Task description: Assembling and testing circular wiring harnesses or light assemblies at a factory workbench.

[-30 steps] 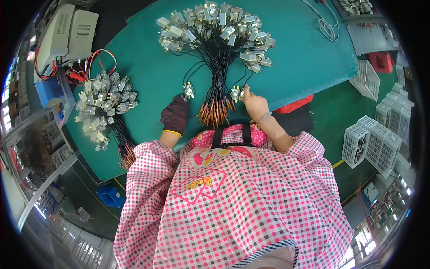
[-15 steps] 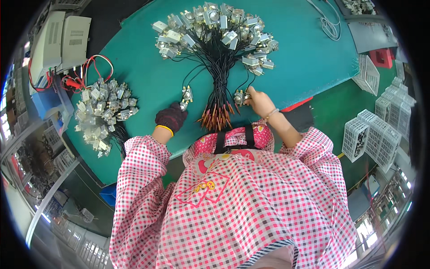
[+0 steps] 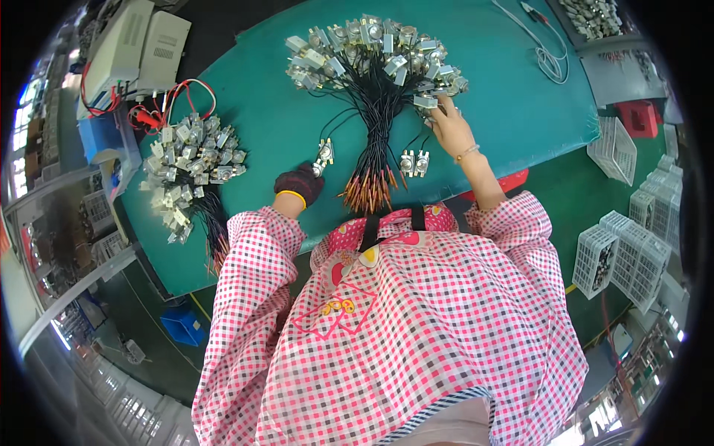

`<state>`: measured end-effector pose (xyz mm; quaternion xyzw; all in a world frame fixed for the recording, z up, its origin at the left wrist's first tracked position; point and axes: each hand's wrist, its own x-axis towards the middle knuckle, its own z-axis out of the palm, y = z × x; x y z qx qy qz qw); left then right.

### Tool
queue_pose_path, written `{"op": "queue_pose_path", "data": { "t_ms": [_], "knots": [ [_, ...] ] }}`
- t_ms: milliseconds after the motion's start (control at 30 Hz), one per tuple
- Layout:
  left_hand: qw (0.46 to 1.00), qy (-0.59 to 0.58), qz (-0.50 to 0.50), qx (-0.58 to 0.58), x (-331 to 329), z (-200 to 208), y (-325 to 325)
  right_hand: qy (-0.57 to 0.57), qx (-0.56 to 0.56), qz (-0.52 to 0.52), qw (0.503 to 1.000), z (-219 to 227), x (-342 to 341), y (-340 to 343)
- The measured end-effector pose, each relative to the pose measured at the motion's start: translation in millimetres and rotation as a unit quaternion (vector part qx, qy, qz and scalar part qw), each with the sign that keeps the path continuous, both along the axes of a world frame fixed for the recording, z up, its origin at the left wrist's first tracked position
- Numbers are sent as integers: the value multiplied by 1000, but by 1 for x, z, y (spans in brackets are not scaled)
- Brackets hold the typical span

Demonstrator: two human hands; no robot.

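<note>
The person is working at a green table [image 3: 513, 111], and a big bundle of black wires with small metal switches [image 3: 375, 67] is lying at its middle. The left hand [image 3: 299, 183], wearing a dark glove, is resting on the table just left of the bundle's copper-tipped wire ends [image 3: 370, 195]. Its fingers are closing on a single metal switch [image 3: 323, 154] that is trailing a black wire back to the bundle. The right hand [image 3: 448, 128] is bare and is reaching into the right edge of the bundle's cluster of switches; its fingers are touching them, but how far they are curled and whether they are gripping one cannot be told. A pair of loose switches [image 3: 414, 162] is lying just right of the bundle's stem, below the right hand. A second bundle [image 3: 190, 167] is sitting well to the left of the big one, near the table's edge.
</note>
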<state>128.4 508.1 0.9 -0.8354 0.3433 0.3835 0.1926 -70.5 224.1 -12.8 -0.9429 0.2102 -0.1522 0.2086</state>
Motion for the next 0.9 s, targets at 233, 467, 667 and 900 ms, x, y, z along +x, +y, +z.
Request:
{"op": "queue_pose_path", "data": {
  "t_ms": [233, 467, 667, 900],
  "knots": [
    [1000, -10, 18, 12, -2, 5, -7, 54, -185, 35, 981, -9, 5, -2],
    [996, -40, 64, -42, -5, -7, 3, -41, -241, 80, 966, 1, 7, 5],
    [997, -32, 59, -39, -8, 1, 1, 113, -51, -118, 985, -19, -5, 44],
    [998, -32, 59, -17, -8, 1, -3, 300, 2, -114, 947, -30, -5, 82]
  ]
}}
